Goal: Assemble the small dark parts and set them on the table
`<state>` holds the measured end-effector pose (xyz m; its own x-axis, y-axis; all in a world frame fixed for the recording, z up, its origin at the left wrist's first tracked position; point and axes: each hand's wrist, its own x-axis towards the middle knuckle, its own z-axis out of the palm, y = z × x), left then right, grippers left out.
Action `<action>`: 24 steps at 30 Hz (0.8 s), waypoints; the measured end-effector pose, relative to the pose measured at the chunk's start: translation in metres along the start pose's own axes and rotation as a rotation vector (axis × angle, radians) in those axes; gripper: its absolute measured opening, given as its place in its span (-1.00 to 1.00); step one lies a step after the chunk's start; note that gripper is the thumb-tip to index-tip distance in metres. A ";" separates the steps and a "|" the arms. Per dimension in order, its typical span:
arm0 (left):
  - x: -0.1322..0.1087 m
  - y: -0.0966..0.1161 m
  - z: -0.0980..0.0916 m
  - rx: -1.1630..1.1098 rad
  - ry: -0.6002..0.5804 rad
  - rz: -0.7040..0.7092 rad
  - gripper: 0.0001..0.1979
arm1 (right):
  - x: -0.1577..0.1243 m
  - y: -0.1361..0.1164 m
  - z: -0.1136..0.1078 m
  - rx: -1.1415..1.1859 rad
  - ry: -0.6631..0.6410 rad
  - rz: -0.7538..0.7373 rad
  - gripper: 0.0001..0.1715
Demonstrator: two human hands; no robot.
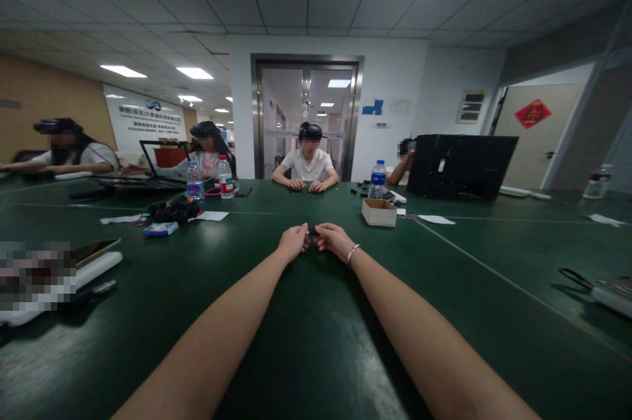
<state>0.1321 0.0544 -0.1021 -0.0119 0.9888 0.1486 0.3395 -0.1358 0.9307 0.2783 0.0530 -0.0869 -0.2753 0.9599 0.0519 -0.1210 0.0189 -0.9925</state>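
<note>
Both arms stretch forward over a dark green table (301, 328). Near its middle, my left hand (294, 242) and my right hand (334, 240) almost meet, fingers closed in a pinch. Between the fingertips is a small black object (312, 232) with what looks like a silvery end on the left. My right fingers grip its dark part; my left fingertips pinch at the silvery end. It is too small to tell its kind, and fingers hide part of it. A silvery bracelet (352, 254) circles my right wrist.
An open cardboard box (379, 213) stands ahead to the right, near a water bottle (378, 179). Bottles, a blue-white packet (160, 229) and a laptop (148, 176) lie left. A black monitor (459, 166) stands right. Several people wearing headsets sit around the table.
</note>
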 end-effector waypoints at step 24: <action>-0.001 0.004 0.001 -0.011 -0.028 -0.039 -0.50 | -0.001 -0.001 0.000 0.020 0.001 0.002 -0.83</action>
<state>0.1346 0.0530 -0.0990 0.0016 0.9947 0.1028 0.3294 -0.0976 0.9391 0.2784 0.0522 -0.0858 -0.2748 0.9602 0.0498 -0.1397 0.0113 -0.9901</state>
